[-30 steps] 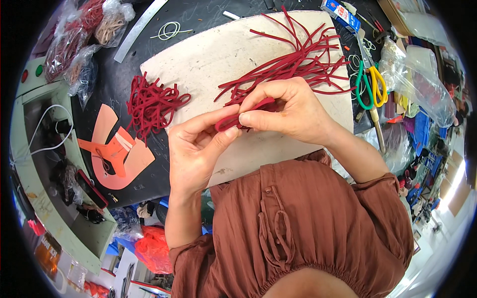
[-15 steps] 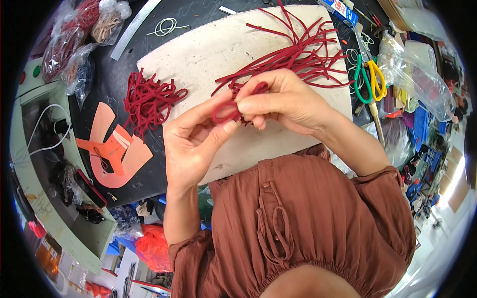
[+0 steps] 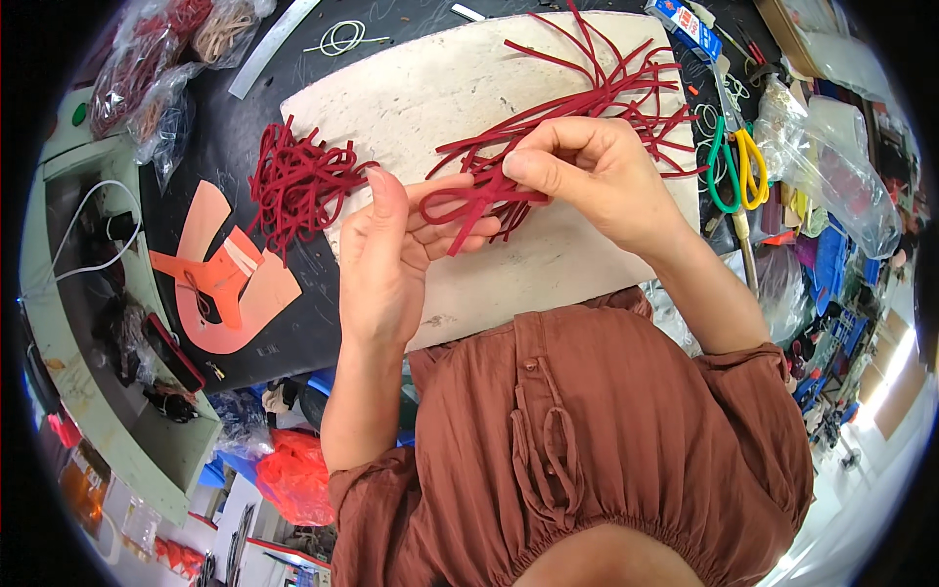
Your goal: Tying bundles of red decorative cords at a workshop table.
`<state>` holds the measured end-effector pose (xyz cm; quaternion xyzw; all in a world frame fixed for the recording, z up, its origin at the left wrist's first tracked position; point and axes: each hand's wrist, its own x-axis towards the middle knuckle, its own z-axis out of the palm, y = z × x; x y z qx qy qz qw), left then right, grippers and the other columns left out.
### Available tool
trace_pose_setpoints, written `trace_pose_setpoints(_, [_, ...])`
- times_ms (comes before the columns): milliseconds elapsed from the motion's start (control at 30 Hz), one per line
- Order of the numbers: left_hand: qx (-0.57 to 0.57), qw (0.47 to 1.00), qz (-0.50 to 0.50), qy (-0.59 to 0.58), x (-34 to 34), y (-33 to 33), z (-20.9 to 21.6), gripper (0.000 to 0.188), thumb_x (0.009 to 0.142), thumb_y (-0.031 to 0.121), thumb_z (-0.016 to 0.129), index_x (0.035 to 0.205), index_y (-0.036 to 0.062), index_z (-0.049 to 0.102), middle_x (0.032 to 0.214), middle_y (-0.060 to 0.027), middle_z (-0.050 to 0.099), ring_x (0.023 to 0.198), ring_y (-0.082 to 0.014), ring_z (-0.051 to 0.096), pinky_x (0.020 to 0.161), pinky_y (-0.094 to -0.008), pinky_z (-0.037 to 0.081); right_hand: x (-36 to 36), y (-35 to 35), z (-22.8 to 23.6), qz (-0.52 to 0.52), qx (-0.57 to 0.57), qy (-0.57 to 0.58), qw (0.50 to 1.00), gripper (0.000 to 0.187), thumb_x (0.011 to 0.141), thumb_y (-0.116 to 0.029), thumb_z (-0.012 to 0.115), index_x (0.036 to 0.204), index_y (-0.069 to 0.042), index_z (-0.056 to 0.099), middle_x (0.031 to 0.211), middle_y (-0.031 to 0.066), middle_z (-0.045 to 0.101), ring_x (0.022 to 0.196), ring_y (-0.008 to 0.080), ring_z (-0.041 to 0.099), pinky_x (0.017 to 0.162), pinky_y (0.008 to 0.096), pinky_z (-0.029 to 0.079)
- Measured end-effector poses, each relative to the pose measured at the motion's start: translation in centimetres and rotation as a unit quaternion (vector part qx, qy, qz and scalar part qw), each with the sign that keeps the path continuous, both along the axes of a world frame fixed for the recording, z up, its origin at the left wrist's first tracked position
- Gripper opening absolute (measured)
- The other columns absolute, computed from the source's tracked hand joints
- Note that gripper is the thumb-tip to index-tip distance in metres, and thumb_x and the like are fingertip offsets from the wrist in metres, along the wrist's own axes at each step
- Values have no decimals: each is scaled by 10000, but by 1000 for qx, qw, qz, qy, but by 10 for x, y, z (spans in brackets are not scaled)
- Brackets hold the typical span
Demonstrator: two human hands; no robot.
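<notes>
A dark red cord bow (image 3: 476,201) with loops to either side lies across the fingertips of my left hand (image 3: 384,249). That hand's fingers are stretched out under the bow and its thumb stands up, away from it. My right hand (image 3: 599,181) pinches the bow's right side between thumb and forefinger; its other fingers are curled. Beyond the hands, a bundle of long red cords (image 3: 577,103) spreads over the pale board (image 3: 391,88). To the left, a tangled pile of short red cord pieces (image 3: 298,181) sits at the board's edge.
Orange-pink cut pattern pieces (image 3: 220,284) lie left on the black table (image 3: 210,157), near an open greenish drawer (image 3: 186,450). Scissors with green and yellow handles (image 3: 748,171), a blue-and-white box (image 3: 685,27) and plastic bags (image 3: 846,176) crowd the right. A metal strip (image 3: 272,51) lies far left.
My left thumb has lifted off the cord and its fingers have opened out beneath it. The bow is now spread and visible, while my right hand has shifted slightly right, still pinching it.
</notes>
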<state>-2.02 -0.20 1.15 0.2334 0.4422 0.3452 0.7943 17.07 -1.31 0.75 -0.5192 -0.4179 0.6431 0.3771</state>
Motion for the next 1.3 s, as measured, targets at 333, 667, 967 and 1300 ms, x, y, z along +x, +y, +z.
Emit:
trace_pose_setpoints(333, [433, 817, 25, 380, -27, 4, -14, 82, 710, -23, 640, 790, -7, 638, 712, -62, 624, 635, -120, 583, 621, -211, 451, 2, -6, -5, 100, 249, -280, 922, 284, 751, -225, 661, 964, -44, 610, 990, 92, 585, 930, 200, 543, 780, 320, 420])
trace_pose_setpoints(667, [512, 558, -13, 653, -89, 57, -87, 488, 794, 368, 591, 1253, 252, 476, 1368, -201, 279, 1249, -441, 234, 1003, -532, 161, 43, 7, -55, 138, 451, -550, 689, 411, 642, -249, 710, 1034, -169, 613, 1133, 29, 552, 1096, 216, 469, 902, 381, 317])
trace_pose_setpoints(967, [648, 512, 80, 558, -50, 57, -47, 245, 715, 108, 670, 958, 95, 641, 1008, -63, 602, 1027, -254, 519, 913, -417, 336, 39, 34, -32, 37, 482, -483, 730, 132, 674, -87, 673, 792, -104, 618, 904, -8, 595, 942, 178, 523, 838, 359, 320])
trace_pose_setpoints(1300, [661, 594, -50, 455, 3, 38, -40, 192, 707, 52, 658, 897, 75, 651, 872, -49, 628, 845, -213, 577, 842, -360, 380, 34, 36, -29, 107, 452, -476, 746, 131, 661, -91, 678, 762, -92, 595, 788, -4, 575, 875, 184, 520, 843, 348, 288])
